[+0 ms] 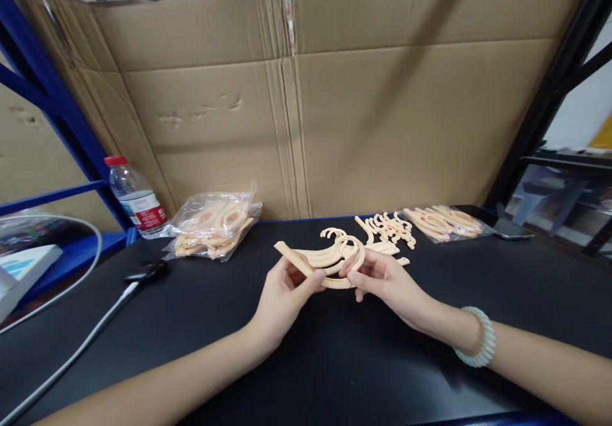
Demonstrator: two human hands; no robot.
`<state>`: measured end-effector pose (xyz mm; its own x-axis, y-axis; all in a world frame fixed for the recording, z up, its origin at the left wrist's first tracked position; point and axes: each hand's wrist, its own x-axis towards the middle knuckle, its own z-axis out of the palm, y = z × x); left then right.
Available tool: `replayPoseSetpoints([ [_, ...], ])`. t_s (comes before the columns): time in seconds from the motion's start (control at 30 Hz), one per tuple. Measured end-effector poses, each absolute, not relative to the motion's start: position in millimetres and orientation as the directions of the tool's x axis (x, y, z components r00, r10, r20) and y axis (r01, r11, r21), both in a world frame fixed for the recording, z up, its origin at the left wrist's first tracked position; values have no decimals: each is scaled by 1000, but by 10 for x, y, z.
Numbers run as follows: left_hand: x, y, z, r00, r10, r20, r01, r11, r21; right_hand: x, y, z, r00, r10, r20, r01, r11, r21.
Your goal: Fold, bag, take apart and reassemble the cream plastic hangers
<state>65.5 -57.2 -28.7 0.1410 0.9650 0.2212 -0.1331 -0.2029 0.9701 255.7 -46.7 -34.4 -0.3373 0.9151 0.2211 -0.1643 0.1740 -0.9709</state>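
Note:
Between my hands, just above the black table, is a pale curved piece (340,283) with a straight arm to the left and a hooked loop on the right. My left hand (282,292) is closed on its straight arm, thumb in front. With thumb and fingers, my right hand (385,280) pinches the loop end. Whether it is one piece or two joined ones, I cannot tell. Right behind it lie several similar long curved pieces (318,258), partly hidden by the held piece. Farther back is a pile of small wavy pieces (389,227).
Clear bags of pale pieces lie at the left (215,222) and at the right (442,222). A bottle with a red cap (141,203) stands at the back left. A white cable (86,343) crosses the black table (335,375). A phone (512,227) lies far right, and cardboard (411,132) walls the back.

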Motion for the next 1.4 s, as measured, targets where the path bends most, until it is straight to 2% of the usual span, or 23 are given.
replayPoseSetpoints([
  [0.1,674,-587,-294,147,976,159,-176,-132,976,2553,-457,-340,-317,923,219,-178,169,-969],
  [0.3,746,-656,-314,260,946,194,-161,-156,975,2552,-457,-374,-390,898,204,-167,149,-975],
  [0.47,750,-655,-299,261,959,108,-203,-55,978,2580,-447,-303,-427,873,234,-190,167,-967],
  [0.57,730,-638,-294,247,968,32,-285,41,958,2710,-322,-224,-380,877,293,-162,248,-955],
  [0.63,722,-630,-291,242,970,-12,-331,94,939,2868,-165,-187,-302,875,378,-16,392,-920],
  [0.7,721,-626,-285,238,970,-47,-356,132,925,3054,28,-176,-266,815,515,238,573,-784],
  [0.77,725,-620,-278,229,971,-61,-373,146,916,3223,215,-189,-359,710,606,476,698,-535],
  [0.87,725,-611,-271,227,972,-57,-398,146,906,3367,418,-225,-525,627,576,573,761,-304],
  [1.0,720,-607,-266,230,972,-49,-409,142,902,3377,540,-253,-625,621,472,627,760,-169],
  [1.13,723,-611,-262,237,971,-39,-398,134,907,3348,584,-277,-639,649,413,650,743,-163],
  [1.23,726,-609,-263,237,971,-32,-387,125,914,3344,584,-283,-620,658,428,647,737,-197],
  [1.33,724,-605,-273,241,970,-22,-373,114,921,3335,545,-238,-552,666,502,643,723,-252],
  [1.4,722,-603,-279,242,970,-12,-360,101,927,3311,487,-179,-428,672,604,609,708,-357],
])
